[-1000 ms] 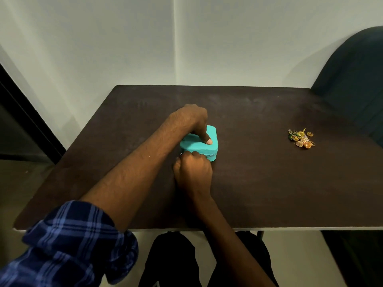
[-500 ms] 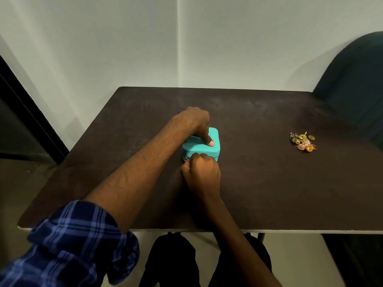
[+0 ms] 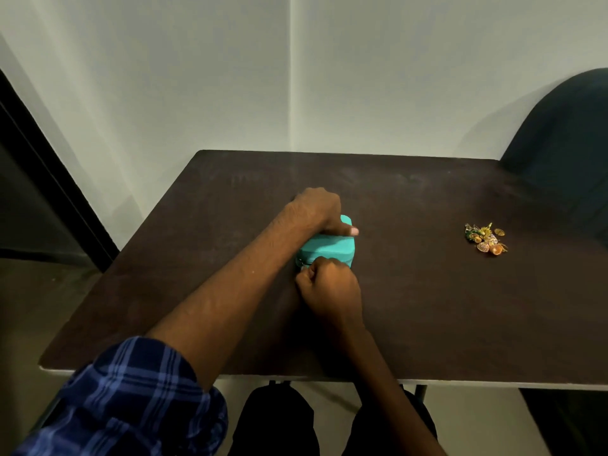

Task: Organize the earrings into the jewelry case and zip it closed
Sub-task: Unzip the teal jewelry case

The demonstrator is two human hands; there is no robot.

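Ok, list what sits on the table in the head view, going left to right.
Teal jewelry case, held by the left hand with the right hand at its near edge → pile of earrings.

No legible text or labels.

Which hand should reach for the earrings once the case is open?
Right, probably: the earrings lie on the table's right side, nearer the right hand; the left hand steadies the teal case.
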